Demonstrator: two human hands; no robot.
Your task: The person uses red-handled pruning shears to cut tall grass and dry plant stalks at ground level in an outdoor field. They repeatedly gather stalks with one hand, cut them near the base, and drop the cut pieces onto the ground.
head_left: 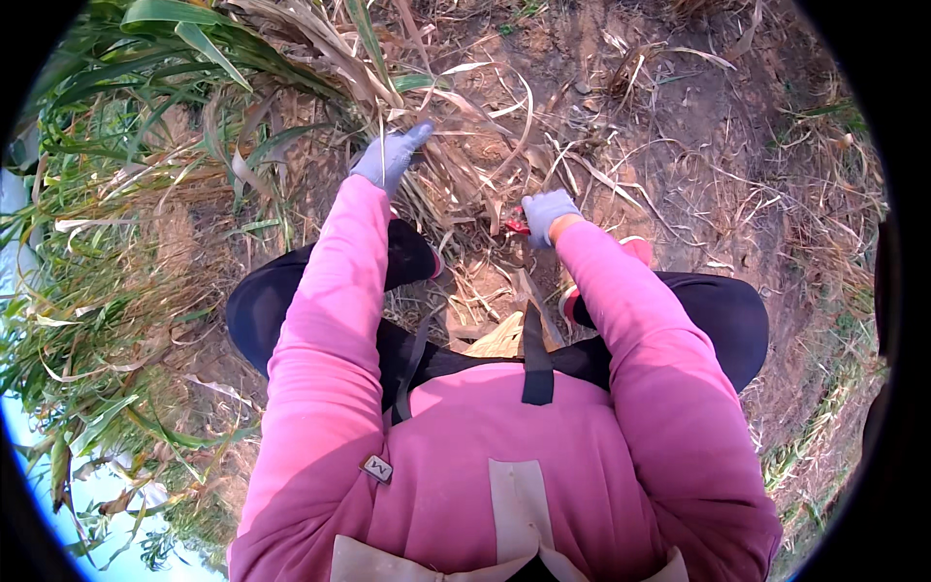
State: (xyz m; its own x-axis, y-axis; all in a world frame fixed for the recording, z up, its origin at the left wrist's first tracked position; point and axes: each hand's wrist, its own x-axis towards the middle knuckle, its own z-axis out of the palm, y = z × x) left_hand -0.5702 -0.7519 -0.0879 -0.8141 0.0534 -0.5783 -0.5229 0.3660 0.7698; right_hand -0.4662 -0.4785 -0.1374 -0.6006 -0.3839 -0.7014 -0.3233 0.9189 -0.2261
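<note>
A clump of dry, tan leafy stalks [364, 73] with some green blades leans in from the upper left. My left hand [385, 158], in a grey glove, is closed around it low down, with one digit stretched out to the right; the other fingers are mostly hidden. One thin pale blade crosses in front of this glove. To the right and a little nearer, my right hand [551, 215], also gloved in grey, is closed on a red-handled tool [517, 227]. Only a small red part of that tool shows, and its working end cannot be made out.
Tall green plants [107, 184] fill the left side. Brown soil [708, 184] strewn with dry leaves spreads ahead and to the right. My bent knees in dark trousers [713, 310] frame the work, with red shoes [570, 301] near the stalks. Dark straps [536, 359] hang at my waist.
</note>
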